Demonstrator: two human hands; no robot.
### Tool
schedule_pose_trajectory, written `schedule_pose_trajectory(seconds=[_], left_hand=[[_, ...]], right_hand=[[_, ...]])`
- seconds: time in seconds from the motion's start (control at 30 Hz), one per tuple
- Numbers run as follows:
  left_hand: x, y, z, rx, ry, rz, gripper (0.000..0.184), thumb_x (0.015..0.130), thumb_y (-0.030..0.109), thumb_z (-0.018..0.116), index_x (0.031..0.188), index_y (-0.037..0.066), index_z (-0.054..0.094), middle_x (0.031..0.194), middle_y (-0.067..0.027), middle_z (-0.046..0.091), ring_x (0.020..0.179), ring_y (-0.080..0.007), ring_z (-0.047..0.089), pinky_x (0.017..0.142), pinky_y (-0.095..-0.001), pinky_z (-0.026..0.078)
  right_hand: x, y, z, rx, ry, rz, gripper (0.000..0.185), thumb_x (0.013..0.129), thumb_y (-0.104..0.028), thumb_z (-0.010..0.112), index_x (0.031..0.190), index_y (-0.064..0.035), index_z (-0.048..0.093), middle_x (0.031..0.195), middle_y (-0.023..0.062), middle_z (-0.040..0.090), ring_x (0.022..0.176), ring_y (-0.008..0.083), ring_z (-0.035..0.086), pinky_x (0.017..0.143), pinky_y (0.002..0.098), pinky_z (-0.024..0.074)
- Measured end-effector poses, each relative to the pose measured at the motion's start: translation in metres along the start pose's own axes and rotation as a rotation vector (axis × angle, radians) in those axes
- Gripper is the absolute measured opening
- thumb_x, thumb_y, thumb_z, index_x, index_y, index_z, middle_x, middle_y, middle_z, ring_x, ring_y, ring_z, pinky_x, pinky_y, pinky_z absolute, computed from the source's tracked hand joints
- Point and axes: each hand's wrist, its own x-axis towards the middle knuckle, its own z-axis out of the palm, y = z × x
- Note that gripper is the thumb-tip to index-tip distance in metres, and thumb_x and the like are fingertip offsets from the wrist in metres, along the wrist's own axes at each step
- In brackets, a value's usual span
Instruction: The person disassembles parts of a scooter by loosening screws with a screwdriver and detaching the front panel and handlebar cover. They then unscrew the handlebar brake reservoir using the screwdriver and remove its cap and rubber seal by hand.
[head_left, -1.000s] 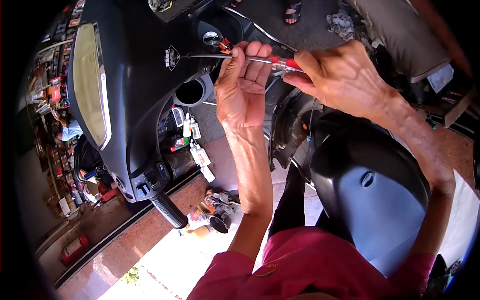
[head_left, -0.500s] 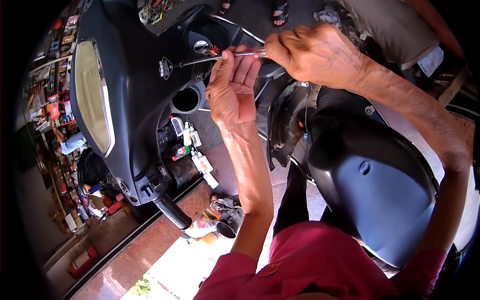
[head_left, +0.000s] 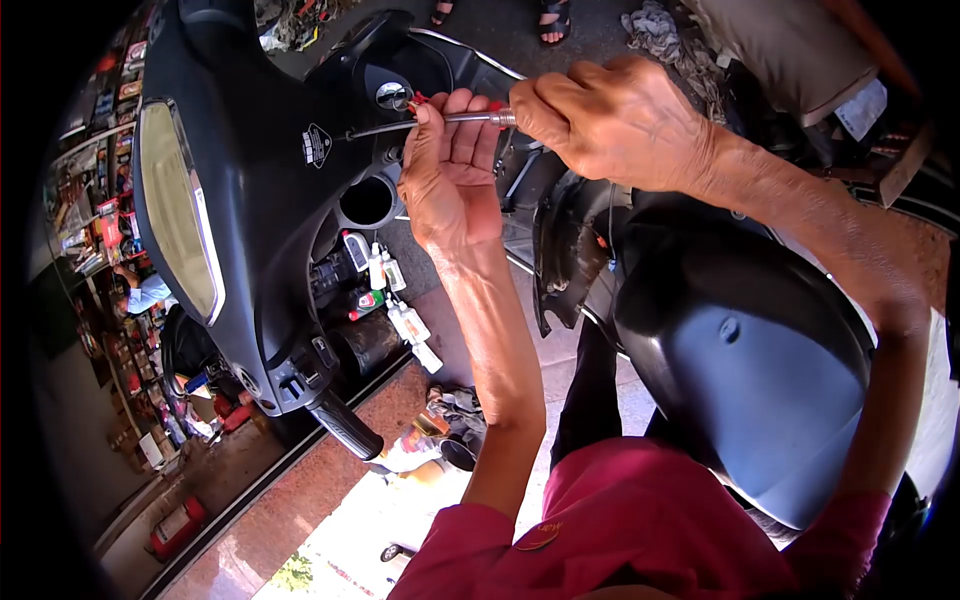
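Note:
My right hand (head_left: 615, 120) is closed around the handle of a screwdriver (head_left: 475, 117). Its thin metal shaft runs left, with the tip at the dark front panel of a scooter (head_left: 270, 150). My left hand (head_left: 455, 165) is palm up under the shaft, steadying it between thumb and partly curled fingers. Just above the left fingers is the round ignition lock (head_left: 392, 95), with something small and red beside it. A white-printed label (head_left: 316, 146) is on the panel left of the tip. The screw head, if any, is too small to make out.
The scooter's seat section (head_left: 740, 350) lies close under my right arm. Below the front panel are a handlebar grip (head_left: 345, 425) and several bottles (head_left: 405, 320) on the ground. Another person's sandalled foot (head_left: 553, 22) is at the top. Stocked shelves (head_left: 110, 230) line the left.
Both hands and the screwdriver have shifted slightly left in view, along with the scooter front. My left fingers look more curled. The screwdriver stays at the panel.

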Motion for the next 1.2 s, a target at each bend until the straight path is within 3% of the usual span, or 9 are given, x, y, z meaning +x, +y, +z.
schedule_pose_trajectory(seconds=[0.17, 0.27, 0.37, 0.47, 0.6, 0.7, 0.8, 0.93, 1.2], left_hand=[[0.000, -0.001, -0.008, -0.021, -0.050, -0.007, 0.033, 0.088, 0.028, 0.063, 0.107, 0.002, 0.058, 0.100, -0.0112, 0.065, 0.092, -0.0223, 0.064, 0.080, -0.0342, 0.053], [-0.003, -0.003, -0.010, 0.008, -0.039, 0.002, 0.033, 0.088, 0.027, 0.063, 0.107, 0.001, 0.058, 0.100, -0.0114, 0.065, 0.092, -0.0227, 0.064, 0.081, -0.0345, 0.053], [-0.001, -0.001, -0.007, 0.042, -0.056, 0.039, 0.033, 0.088, 0.027, 0.063, 0.106, 0.000, 0.058, 0.101, -0.0118, 0.065, 0.092, -0.0231, 0.064, 0.080, -0.0344, 0.054], [0.001, 0.005, -0.006, 0.087, -0.037, 0.057, 0.032, 0.088, 0.026, 0.063, 0.106, 0.000, 0.058, 0.101, -0.0115, 0.065, 0.091, -0.0223, 0.065, 0.078, -0.0331, 0.054], [0.002, 0.004, -0.014, 0.078, -0.057, 0.041, 0.031, 0.089, 0.026, 0.063, 0.105, 0.000, 0.058, 0.100, -0.0113, 0.065, 0.090, -0.0217, 0.065, 0.077, -0.0319, 0.054], [-0.001, 0.003, -0.014, 0.082, -0.037, 0.032, 0.031, 0.088, 0.026, 0.063, 0.106, 0.001, 0.058, 0.100, -0.0112, 0.066, 0.090, -0.0216, 0.065, 0.076, -0.0311, 0.054], [-0.003, 0.003, -0.013, 0.105, -0.049, 0.027, 0.031, 0.089, 0.026, 0.062, 0.108, 0.001, 0.058, 0.103, -0.0098, 0.065, 0.095, -0.0200, 0.063, 0.080, -0.0305, 0.052], [0.001, 0.007, -0.012, 0.162, -0.047, 0.067, 0.032, 0.089, 0.025, 0.062, 0.112, 0.002, 0.057, 0.110, -0.0082, 0.063, 0.103, -0.0186, 0.058, 0.089, -0.0307, 0.048], [0.005, 0.004, -0.023, 0.209, 0.113, 0.329, 0.064, 0.086, 0.026, 0.067, 0.133, 0.005, 0.030, 0.106, -0.0148, 0.062, 0.087, -0.0261, 0.065, 0.071, -0.0334, 0.055]], right_hand=[[0.013, -0.002, -0.018, 1.450, -0.653, 1.092, 0.048, 0.082, -0.050, 0.064, 0.076, -0.0027, 0.057, 0.052, 0.0008, 0.046, 0.036, 0.0048, 0.038, 0.031, 0.0219, 0.0266], [0.004, 0.005, -0.010, 1.796, -0.814, 1.051, 0.042, 0.088, -0.044, 0.059, 0.082, -0.0033, 0.058, 0.045, -0.0011, 0.038, 0.036, 0.0074, 0.036, 0.034, 0.0240, 0.0273], [0.002, -0.007, 0.002, 0.426, 0.076, 0.257, 0.032, 0.082, -0.031, 0.067, 0.080, -0.0002, 0.058, 0.054, 0.0040, 0.053, 0.041, 0.0117, 0.055, 0.034, 0.0253, 0.0403], [-0.006, -0.010, -0.003, 0.041, -0.062, 0.108, 0.023, 0.076, -0.023, 0.068, 0.082, -0.0026, 0.059, 0.063, 0.0083, 0.062, 0.061, 0.0218, 0.066, 0.053, 0.0334, 0.0524], [-0.010, -0.016, 0.014, 0.549, 0.167, 0.322, 0.036, 0.078, -0.035, 0.071, 0.081, -0.0015, 0.058, 0.052, 0.0015, 0.051, 0.042, 0.0112, 0.055, 0.034, 0.0254, 0.0371], [0.004, -0.009, -0.025, 1.934, -0.519, 1.297, 0.054, 0.082, -0.054, 0.063, 0.078, -0.0001, 0.057, 0.050, -0.0032, 0.039, 0.035, 0.0027, 0.025, 0.033, 0.0206, 0.0163], [-0.008, -0.005, -0.010, 1.821, -0.605, 1.030, 0.052, 0.085, -0.051, 0.061, 0.079, 0.0012, 0.058, 0.049, -0.0013, 0.043, 0.038, 0.0052, 0.041, 0.034, 0.0218, 0.0283], [-0.012, -0.019, -0.002, 0.246, -0.013, 0.325, 0.027, 0.084, -0.031, 0.066, 0.091, -0.0049, 0.064, 0.075, 0.0087, 0.064, 0.071, 0.0240, 0.066, 0.057, 0.0345, 0.0532], [-0.007, -0.038, 0.000, 1.210, 0.083, 1.019, 0.050, 0.084, -0.050, 0.064, 0.079, 0.0002, 0.066, 0.062, 0.0065, 0.062, 0.061, 0.0116, 0.063, 0.055, 0.0314, 0.0523]])
